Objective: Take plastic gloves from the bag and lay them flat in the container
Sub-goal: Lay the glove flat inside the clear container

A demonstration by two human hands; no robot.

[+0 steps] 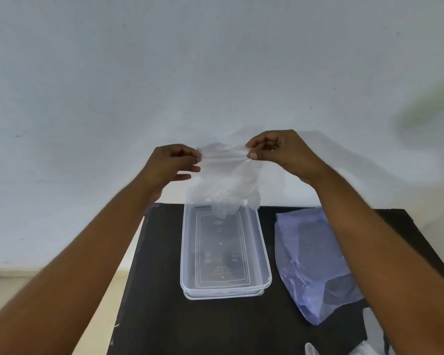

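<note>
A clear plastic glove [226,180] hangs stretched between both hands, its fingers dangling just above the far end of the container. My left hand [169,162] pinches the cuff's left corner and my right hand [280,152] pinches its right corner. The clear rectangular container [263,252] stands on the black table [159,278] below the glove, lengthwise away from me, with nothing lying in it. A bluish translucent bag [310,265] lies flat to the right of the container, partly under my right forearm.
More clear gloves [369,339] lie at the table's near right corner. A pale wall stands close behind the table's far edge. Beige floor shows to the left of the table.
</note>
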